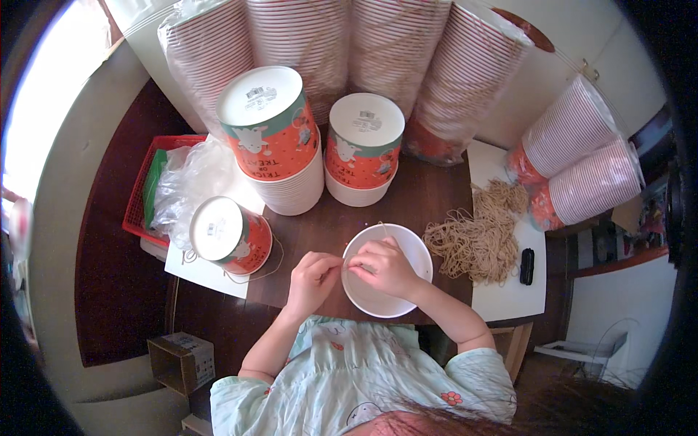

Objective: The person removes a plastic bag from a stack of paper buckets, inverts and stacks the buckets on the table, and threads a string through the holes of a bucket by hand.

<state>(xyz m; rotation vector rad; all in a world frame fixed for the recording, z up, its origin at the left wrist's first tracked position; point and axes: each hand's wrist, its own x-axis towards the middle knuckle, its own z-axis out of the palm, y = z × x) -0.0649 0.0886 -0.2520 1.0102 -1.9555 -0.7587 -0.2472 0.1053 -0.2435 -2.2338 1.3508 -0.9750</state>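
A white paper bucket (417, 280) stands mouth up at the table's near edge, its inside showing. My left hand (315, 280) is closed in a pinch just outside its left rim. Over the bucket's mouth reaches my right hand (385, 267), thumb and fingers pinched at that same rim, so that the fingertips of both hands nearly meet. A thin tan cord (383, 228) shows at the far rim and runs behind my right hand; its strand between the fingertips is hard to make out. Right of the bucket lies a tangled heap of cut cords (480, 236).
Upside-down orange printed buckets stand in a tall stack (273, 145), a shorter stack (363, 152) and singly with a cord (233, 236). Wrapped bucket stacks (302, 51) line the back; more wrapped stacks (574, 145) lie right. A red basket (134, 200) holds plastic bags. A black object (526, 267) lies right.
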